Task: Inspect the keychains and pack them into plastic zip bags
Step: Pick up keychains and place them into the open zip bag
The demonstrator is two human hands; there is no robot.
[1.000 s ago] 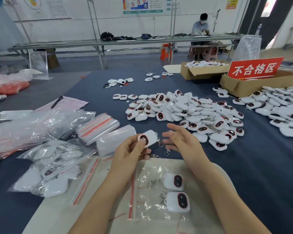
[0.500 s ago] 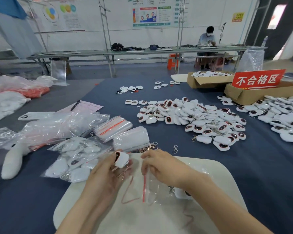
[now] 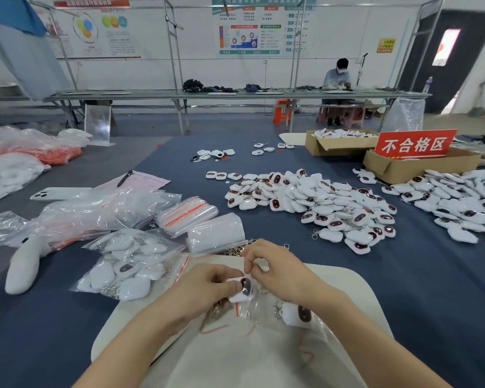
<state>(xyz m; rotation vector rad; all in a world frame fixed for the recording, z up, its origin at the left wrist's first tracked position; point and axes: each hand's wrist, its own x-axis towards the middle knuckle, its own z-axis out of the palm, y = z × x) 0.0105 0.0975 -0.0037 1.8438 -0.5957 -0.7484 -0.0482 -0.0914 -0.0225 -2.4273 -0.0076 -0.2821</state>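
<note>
Left hand [image 3: 207,288] pinches a keychain [image 3: 242,289] right at the mouth of the zip bag [image 3: 265,315]; right hand [image 3: 280,273] pinches its lip open. Wants that opening held wide, keychain slid in flat, I'd say.

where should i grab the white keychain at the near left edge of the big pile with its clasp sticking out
Probably pinch the keychain across its rounded body from above, coming from the near-left: it lies flat, the pile crowds its far and right sides, and only its clasp trails onto the blue cloth there.
</note>
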